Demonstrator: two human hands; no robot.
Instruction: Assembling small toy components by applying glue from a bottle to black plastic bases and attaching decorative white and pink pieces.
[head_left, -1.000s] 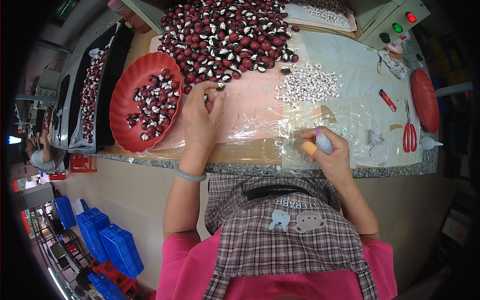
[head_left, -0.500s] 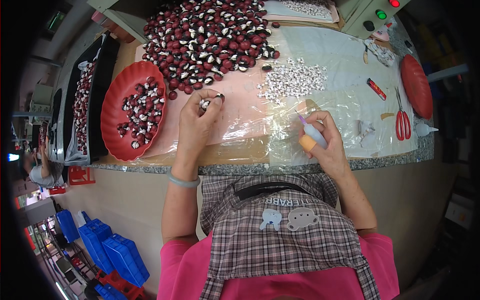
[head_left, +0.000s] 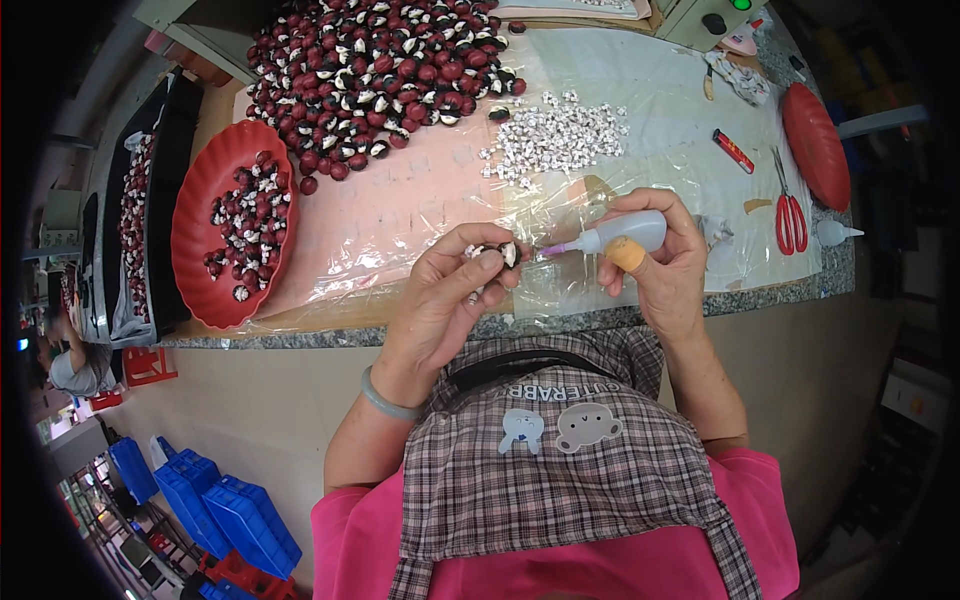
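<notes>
While left fingers (head_left: pixel 474 272) curl, clamped on dark piece (head_left: pixel 508 256) | right fingers (head_left: pixel 658 202) arch, clamped around bottle (head_left: pixel 640 230)

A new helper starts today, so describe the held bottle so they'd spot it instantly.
Over the near side of the table, find the right hand. It holds the bottle, pointing left. Its purple tip sets it apart from the white-tipped bottle right of the scissors.

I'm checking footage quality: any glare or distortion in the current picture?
Head view: white glare streaks the plastic sheet near the bottle; same head view: the table edge curves with the wide lens, and the picture blackens at its corners.
</notes>
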